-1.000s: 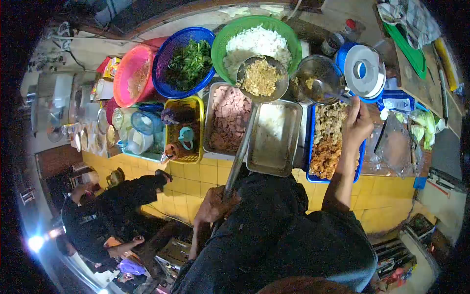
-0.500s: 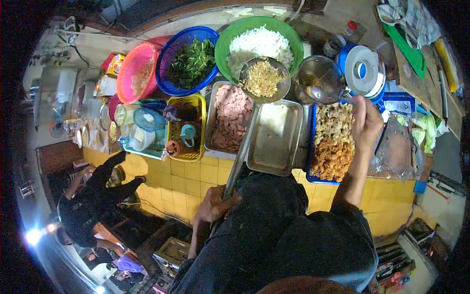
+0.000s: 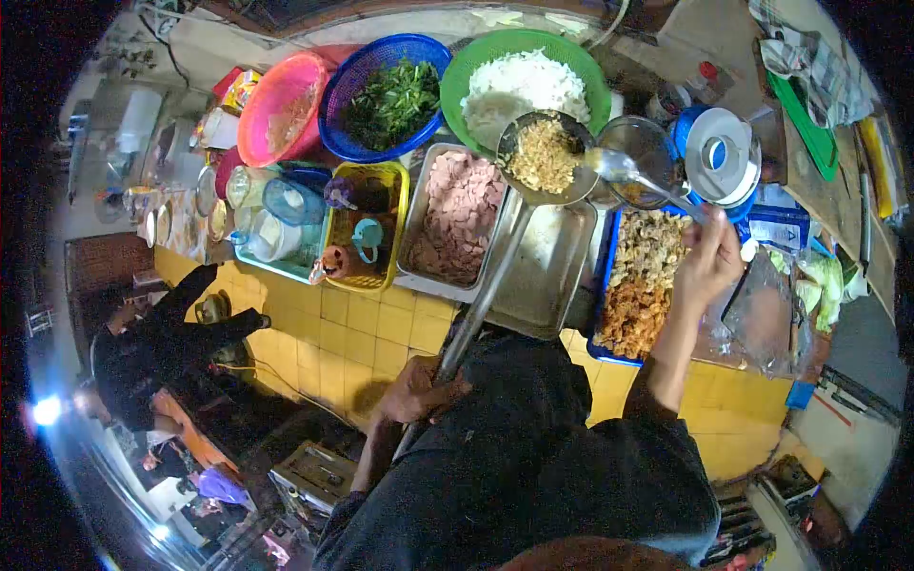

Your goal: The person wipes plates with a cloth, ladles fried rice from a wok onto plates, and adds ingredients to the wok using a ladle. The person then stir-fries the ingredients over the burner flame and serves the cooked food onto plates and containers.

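My left hand [image 3: 419, 390] is wrapped round the long metal handle [image 3: 486, 295] of a ladle. The ladle's bowl [image 3: 545, 158], filled with chopped yellowish-brown food, is over the upper end of an almost bare metal tray [image 3: 545, 276]. In my right hand [image 3: 709, 257] is a metal spoon [image 3: 619, 167], its tip at the right rim of the ladle bowl. A clear bowl [image 3: 636, 143] with brown contents stands beneath the spoon. Below my right hand's fingers, to the left, lies a blue tray [image 3: 602, 333] of pale and orange-brown pieces.
Green [image 3: 600, 95], blue [image 3: 328, 124] and pink [image 3: 249, 143] baskets line the back. A tray of pink meat pieces [image 3: 457, 214] and a yellow basket [image 3: 395, 238] stand left of the ladle. A person in dark clothes [image 3: 143, 366] is at the far left.
The spoon has moved from the clear bowl up and left to the ladle's rim. The ladle appears farther right, and the whole view has shifted slightly.
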{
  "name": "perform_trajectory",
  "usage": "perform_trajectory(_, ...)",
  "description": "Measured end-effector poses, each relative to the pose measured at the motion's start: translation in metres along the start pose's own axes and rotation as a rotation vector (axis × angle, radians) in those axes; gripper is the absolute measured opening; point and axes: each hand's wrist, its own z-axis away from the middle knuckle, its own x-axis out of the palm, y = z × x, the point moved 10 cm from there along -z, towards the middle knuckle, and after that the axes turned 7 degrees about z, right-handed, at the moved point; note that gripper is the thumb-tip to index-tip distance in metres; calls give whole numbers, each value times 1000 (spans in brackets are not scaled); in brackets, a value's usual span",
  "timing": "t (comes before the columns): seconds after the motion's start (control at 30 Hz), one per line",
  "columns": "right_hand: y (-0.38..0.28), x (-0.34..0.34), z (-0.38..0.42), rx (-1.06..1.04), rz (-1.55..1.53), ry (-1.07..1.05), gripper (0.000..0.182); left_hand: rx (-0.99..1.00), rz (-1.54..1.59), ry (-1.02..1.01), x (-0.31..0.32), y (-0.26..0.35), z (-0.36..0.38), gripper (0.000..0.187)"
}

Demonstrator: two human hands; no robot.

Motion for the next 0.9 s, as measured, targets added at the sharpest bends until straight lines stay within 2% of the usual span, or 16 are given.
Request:
perform_trajectory(0.03,3,5,1,-2,2,-7,27,-1,8,2,2,3,2,31)
perform_trajectory(0.1,0,12,6,-126,259,17,26,-124,-46,26,4,3,7,31)
perform_trajectory(0.23,5,6,6,7,9,11,27,-82,-75,29,6,-9,8,31)
perform_trajectory(0.3,-5,5,8,-29,36,16,26,-100,-64,21,6,-11,7,32)
perform_trajectory(0.4,-26,8,16,-330,398,41,29,-74,-46,18,7,-9,8,32)
perform_trajectory(0.43,-26,8,18,-332,400,42,29,-72,-46,16,6,-11,9,32)
perform_trajectory(0.53,-7,3,13,-83,185,22,31,-53,2,-33,11,-10,7,32)
perform_trajectory(0.63,-13,-3,14,-64,129,76,31,-95,-41,23,8,-7,9,31)
perform_trajectory(0.7,-13,-5,14,-51,54,86,31,-46,36,-59,14,-8,8,29)
perform_trajectory(0.83,6,-7,7,-80,208,35,25,-26,-38,-47,8,-7,7,28)
perform_trajectory(0.9,18,-15,9,50,-69,161,25,36,-11,-68,9,3,10,28)
